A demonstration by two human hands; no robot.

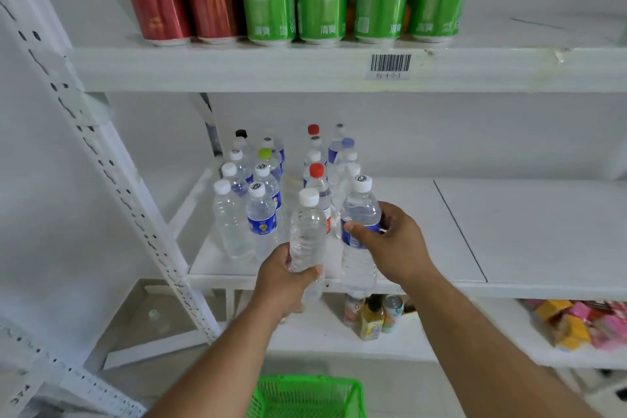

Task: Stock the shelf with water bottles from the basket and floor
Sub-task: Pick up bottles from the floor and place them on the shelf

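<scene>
Head view: your left hand (286,276) is wrapped round the lower body of a clear bottle (307,234); your right hand (390,244) clamps a blue-labelled bottle (360,231) at mid-body. Both sit at the shelf (441,237) front edge. They look full, heavy, thin-walled and slick; grip at the waist, not the cap.

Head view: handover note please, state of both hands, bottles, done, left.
Left hand grips an unlabelled clear bottle low on its body; right hand grips a blue-label bottle. Both are at the front edge of the middle shelf, not yet set down.
Done: four rows of bottles stand at the shelf's left.
Left: place these two; green basket below, contents not visible.
</scene>
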